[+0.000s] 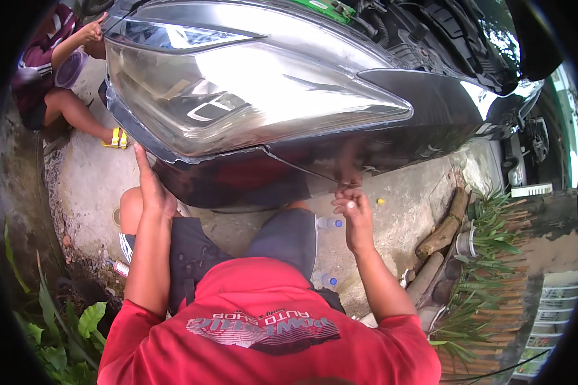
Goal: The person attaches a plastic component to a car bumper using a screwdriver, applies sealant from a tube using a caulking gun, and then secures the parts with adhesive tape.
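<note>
The dark bumper (250,183) lies just below the clear headlight (250,96) — both mounted on the car, it seems, though a ragged, pale-edged seam (291,163) looks unfinished. The left hand (153,189) is unclenched, fingers extended at the bumper's left corner; the right hand (353,212) curls beside its lower edge — whether it grips anything, I cannot tell. Glossy, bulging curves reflect above rough grey concrete (404,212).
</note>
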Demonstrator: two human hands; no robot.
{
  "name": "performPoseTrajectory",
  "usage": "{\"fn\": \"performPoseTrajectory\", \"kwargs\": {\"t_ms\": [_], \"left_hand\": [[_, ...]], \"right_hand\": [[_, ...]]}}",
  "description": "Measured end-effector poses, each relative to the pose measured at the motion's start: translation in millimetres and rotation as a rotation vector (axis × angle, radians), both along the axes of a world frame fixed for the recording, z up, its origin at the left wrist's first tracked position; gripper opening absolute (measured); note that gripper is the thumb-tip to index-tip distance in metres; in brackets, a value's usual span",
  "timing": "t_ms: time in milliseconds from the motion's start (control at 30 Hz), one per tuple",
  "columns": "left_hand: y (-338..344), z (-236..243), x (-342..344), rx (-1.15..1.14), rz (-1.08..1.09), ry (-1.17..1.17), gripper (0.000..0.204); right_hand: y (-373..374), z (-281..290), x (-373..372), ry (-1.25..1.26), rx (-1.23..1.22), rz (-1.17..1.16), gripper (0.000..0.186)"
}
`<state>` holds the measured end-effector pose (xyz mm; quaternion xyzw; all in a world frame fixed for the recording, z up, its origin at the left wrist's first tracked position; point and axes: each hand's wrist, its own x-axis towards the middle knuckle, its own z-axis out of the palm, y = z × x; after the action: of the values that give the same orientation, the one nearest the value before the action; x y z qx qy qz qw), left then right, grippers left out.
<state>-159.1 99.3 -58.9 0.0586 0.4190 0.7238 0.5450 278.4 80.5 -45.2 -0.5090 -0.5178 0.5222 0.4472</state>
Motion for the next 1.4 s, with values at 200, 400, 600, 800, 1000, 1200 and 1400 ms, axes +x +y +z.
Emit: {"fn": "performPoseTrajectory", "kwargs": {"t_ms": [200,400,600,800,1000,1200,1400], "left_hand": [[-2.1,-1.8,-2.2,0.002,-0.048,-0.02,0.097],[-0.5,-5.1,-2.9,-0.021,-0.051,0.022,0.102],[0.0,-3.6,-4.7,-0.027,-0.14,-0.074,0.103],[-1.7,-9.9,-7.4,0.004,-0.118,-0.037,0.102],[-1.7,-15.6,-13.8,-0.016,-0.157,-0.144,0.105],[-6.1,6.7,-7.3,-0.002,-0.171,-0.149,0.106],[-2.4,22.0,-2.3,-0.029,-0.082,-0.079,0.101]], "right_hand": [[12.9,-9.6,-34.5,0.921,-0.078,-0.086,0.053],[19.1,-20.2,-51.0,0.854,-0.102,-0.175,0.056],[27.9,-30.0,-24.9,0.839,-0.157,-0.039,0.068],[13.6,-4.9,-47.1,0.317,-0.104,-0.278,0.052],[-41.2,70.5,-82.8,-0.803,0.895,-0.074,0.025],[-23.3,133.5,-178.6,-0.394,1.091,1.096,0.03],[66.2,142.9,-205.3,-0.492,1.241,1.093,0.035]]}}
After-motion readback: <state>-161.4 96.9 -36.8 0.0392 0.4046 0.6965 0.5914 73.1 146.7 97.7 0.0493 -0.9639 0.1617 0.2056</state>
